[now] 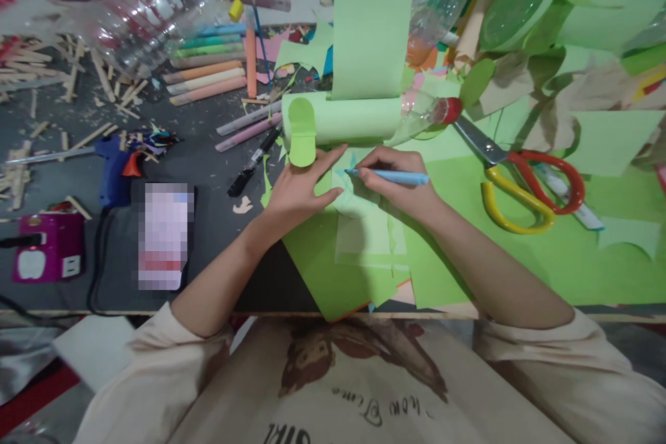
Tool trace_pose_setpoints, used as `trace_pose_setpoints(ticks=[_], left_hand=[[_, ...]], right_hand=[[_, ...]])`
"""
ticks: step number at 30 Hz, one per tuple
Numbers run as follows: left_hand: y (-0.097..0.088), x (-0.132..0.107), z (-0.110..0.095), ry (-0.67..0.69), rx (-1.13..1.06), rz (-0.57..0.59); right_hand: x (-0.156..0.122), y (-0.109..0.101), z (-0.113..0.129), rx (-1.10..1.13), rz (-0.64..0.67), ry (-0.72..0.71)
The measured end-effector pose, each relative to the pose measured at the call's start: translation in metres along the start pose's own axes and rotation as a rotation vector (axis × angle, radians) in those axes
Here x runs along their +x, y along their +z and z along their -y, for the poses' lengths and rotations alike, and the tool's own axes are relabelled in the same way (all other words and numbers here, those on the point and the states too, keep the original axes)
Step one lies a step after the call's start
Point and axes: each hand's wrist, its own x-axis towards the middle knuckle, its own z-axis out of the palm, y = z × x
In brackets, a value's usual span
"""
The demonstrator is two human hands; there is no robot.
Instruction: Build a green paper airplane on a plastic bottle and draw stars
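Reading the clock from the pen's tip, with 12 pointing away from the person: the right hand comes in from 4 o'clock, thumb and fingers pinching the blue pen close to its tip. The pen slants low, its back end towards 3, its tip at the pale green paper, which carries faint blue lines. That paper lies at the centre and towards 6, over a larger green sheet on the dark worktop.

The left hand rests at 9 o'clock, palm down by the paper — thumb and forefinger spread apart, with nothing gripped between them. Its forefinger reaches along the near side of the bottle, which lies on its side at 12, wrapped in pale green, with its red cap at 2. A rounded flap extends from it towards 12.

The scissors lie at 3, blades towards the bottle and handles — one red, one yellow — away from it. A black marker sits at 9, just beyond the left hand; farther that way is the blue glue gun, with the phone nearer 8. Coloured pens lie in a row at 10.
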Motion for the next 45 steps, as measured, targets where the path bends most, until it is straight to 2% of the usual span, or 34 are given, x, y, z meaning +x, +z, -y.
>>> trace_pose_setpoints(ticks=[7,16,21,26,37,42,45], left_hand=[[-0.0001,0.0011,-0.0001,0.007,0.002,0.007],[-0.0021,0.0001,-0.0024,-0.015,-0.003,0.009],[-0.0003,0.0001,0.0003,0.006,0.002,-0.008],[-0.0016,0.0003,-0.0013,-0.019,0.004,0.010],[-0.0020,0.0003,-0.0018,-0.014,0.011,0.018],[0.0007,0.0000,0.0003,0.008,-0.009,-0.017],[0.0015,0.0000,0.0010,0.004,-0.005,-0.015]], right_hand=[[0.0006,-0.0002,-0.0022,0.015,-0.026,0.001],[-0.0006,0.0006,0.0003,0.018,0.071,0.006],[-0.0001,0.0002,0.0006,0.025,0.034,0.011],[0.0005,-0.0003,0.0017,0.050,0.075,0.048],[0.0009,0.0003,0.0031,0.044,0.045,0.055],[0.0003,0.0003,0.0019,0.041,0.042,0.038],[0.0003,0.0006,0.0007,0.009,0.002,0.030]])
